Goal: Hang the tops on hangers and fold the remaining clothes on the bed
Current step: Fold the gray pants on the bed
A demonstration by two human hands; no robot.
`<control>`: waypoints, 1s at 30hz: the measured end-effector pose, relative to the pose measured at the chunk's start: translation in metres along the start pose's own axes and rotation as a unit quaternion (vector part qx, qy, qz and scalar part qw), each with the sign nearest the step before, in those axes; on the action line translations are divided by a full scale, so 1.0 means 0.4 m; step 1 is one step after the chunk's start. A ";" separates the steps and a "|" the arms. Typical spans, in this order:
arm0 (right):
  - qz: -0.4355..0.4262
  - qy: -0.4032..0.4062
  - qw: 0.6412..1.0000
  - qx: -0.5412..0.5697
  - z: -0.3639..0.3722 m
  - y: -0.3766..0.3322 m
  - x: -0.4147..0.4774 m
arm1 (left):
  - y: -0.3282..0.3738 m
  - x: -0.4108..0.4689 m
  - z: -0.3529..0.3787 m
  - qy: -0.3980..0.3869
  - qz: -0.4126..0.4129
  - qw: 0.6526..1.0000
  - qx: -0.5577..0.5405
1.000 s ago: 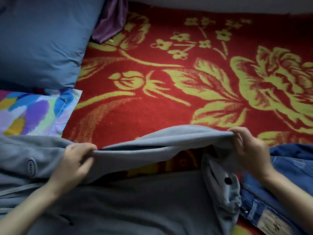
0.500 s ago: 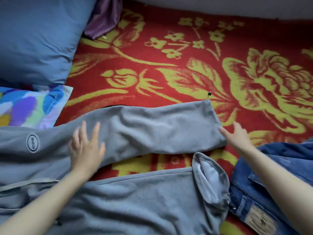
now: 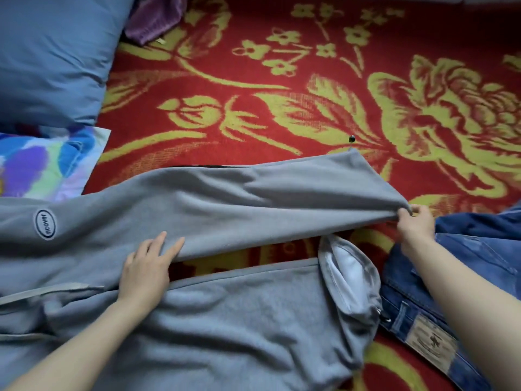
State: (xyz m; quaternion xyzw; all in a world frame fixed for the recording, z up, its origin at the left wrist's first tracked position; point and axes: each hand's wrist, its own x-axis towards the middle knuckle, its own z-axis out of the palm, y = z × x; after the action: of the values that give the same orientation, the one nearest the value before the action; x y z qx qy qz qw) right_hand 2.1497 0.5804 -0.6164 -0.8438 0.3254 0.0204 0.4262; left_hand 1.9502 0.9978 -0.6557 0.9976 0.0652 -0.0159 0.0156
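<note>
R hand [image 3: 414, 224] pinches prob. sweatpants [image 3: 253, 198]; L hand [image 3: 146, 268] flat.

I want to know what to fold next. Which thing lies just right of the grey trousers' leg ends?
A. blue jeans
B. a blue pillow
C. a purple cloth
A: the blue jeans lie beside the leg ends of the grey trousers; the blue pillow and purple cloth are at the upper left.

Sweatpants [image 3: 225, 198], jeans [image 3: 465, 249], pillow [image 3: 50, 57] on red blanket [image 3: 282, 114]

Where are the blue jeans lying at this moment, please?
Head view, lower right: the jeans lie on the red blanket, beside the grey sweatpants.
</note>
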 end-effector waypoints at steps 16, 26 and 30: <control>-0.360 -0.223 0.765 -0.486 -0.171 0.233 -0.333 | 0.189 -0.536 0.070 0.044 0.027 0.992 -0.116; -0.034 -0.122 0.969 -0.211 -0.432 0.323 -0.299 | 0.190 -0.641 0.042 -0.027 -0.063 0.997 -0.048; 0.111 -0.098 0.977 -0.154 -0.415 0.443 -0.318 | 0.184 -0.650 0.024 -0.093 -0.011 0.994 -0.052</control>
State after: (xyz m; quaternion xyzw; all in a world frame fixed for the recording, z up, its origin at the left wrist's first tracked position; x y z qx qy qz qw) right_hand 1.9088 0.4512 -0.5961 -0.8516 0.3669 0.2003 0.3164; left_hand 1.7018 0.8910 -0.6542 0.9889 0.0753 -0.1053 0.0732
